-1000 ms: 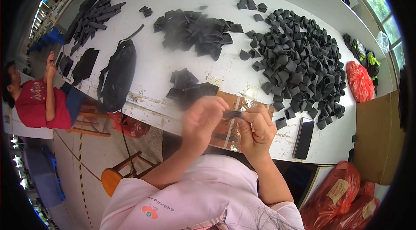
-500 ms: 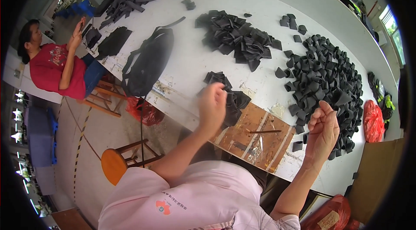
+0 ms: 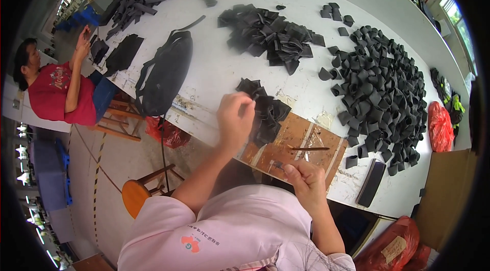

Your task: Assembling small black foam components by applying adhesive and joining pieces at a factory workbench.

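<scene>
My left hand (image 3: pixel 236 118) reaches over the near table edge and touches a small stack of flat black pieces (image 3: pixel 266 107); whether it grips one I cannot tell. My right hand (image 3: pixel 304 182) is closed near my chest, just below a brown wooden board (image 3: pixel 296 148), and seems to pinch a small dark tool; its tip shows at the fingers. A thin stick (image 3: pixel 310 148) lies on the board.
On the white table (image 3: pixel 219 67) lie a big heap of folded black pieces (image 3: pixel 383 87), a flat pile (image 3: pixel 270 33), a black bag (image 3: pixel 166 72) and a dark flat case (image 3: pixel 371 183). A person in red (image 3: pixel 56 92) sits at left. Stool (image 3: pixel 138 192), red sacks (image 3: pixel 440 125).
My right hand came back from the heap at right down to the board's near edge. My left hand stayed at the small stack. The view shifted slightly.
</scene>
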Demonstrator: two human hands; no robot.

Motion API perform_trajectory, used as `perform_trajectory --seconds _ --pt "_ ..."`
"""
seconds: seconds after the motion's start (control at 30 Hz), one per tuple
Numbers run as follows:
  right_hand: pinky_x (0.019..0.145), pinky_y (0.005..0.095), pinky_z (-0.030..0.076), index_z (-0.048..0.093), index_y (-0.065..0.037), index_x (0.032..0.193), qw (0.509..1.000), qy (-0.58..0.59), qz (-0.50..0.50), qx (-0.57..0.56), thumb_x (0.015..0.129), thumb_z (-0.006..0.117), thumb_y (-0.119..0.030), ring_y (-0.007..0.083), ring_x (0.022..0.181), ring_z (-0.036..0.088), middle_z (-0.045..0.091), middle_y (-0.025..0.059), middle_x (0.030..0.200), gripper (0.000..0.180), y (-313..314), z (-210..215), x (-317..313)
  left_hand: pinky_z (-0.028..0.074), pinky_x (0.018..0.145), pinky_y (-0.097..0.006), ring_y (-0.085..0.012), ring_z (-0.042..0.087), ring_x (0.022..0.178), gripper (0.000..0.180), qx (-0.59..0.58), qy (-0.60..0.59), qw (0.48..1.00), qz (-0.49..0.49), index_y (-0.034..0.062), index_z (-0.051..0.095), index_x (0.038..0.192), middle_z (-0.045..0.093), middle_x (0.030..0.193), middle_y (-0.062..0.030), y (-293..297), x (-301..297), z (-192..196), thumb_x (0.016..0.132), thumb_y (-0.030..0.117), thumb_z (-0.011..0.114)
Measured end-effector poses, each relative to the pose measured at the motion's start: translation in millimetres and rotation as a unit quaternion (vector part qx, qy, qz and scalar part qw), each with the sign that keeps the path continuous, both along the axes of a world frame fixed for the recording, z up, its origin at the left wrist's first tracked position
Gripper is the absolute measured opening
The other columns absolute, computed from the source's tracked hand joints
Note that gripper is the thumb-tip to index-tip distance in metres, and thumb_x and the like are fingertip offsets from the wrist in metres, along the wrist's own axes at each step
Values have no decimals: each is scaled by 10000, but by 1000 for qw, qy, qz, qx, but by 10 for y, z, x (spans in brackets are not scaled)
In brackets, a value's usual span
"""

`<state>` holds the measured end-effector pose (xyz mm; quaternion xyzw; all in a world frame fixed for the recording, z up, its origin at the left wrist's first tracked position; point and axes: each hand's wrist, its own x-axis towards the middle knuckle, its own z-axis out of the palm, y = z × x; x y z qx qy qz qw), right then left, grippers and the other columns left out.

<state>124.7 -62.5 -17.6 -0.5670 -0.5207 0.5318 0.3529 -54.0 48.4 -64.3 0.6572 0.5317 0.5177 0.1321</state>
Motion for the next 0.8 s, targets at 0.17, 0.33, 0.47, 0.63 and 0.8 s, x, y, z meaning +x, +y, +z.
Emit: perform_trajectory --seconds 0.17,0.33,0.47,0.63,0.8 --pt "495 239 424 572 44 875 965 18 -201 169 808 570 -53 102 550 544 582 64 622 118 158 41 -380 442 607 -203 -64 529 648 55 -191 -219 949 -125 -13 555 772 608 814 -62 -561 231 328 758 -5 608" --pt "392 194 347 538 -2 753 960 84 -234 127 817 576 -64 26 469 437 485 -16 551 97 139 -272 -394 438 597 -196 -56 531 659 53 -325 -290 889 -139 12 571 796 596 781 -40 -600 221 207 762 14 613" --pt "448 179 360 566 -23 756 962 171 -213 -13 848 554 -109 26 502 438 518 -27 596 126 211 -423 -411 441 591 -210 -82 554 677 104 -397 -475 771 -153 28 567 899 594 782 -24 -478 133 -72 806 70 551" --pt "490 180 405 584 -30 809 913 355 -159 -124 878 511 -152 58 520 482 572 9 670 158 239 -399 -338 452 581 -218 -101 561 647 146 -499 -468 700 -205 30 584 911 605 778 -40 -387 -52 20 821 136 540" --pt "490 180 407 578 -7 844 900 380 -147 -155 875 505 -138 68 518 485 584 40 685 153 227 -374 -263 440 527 -201 -89 552 597 108 -514 -434 696 -251 26 599 865 603 723 -35 -412 -69 125 800 109 578"
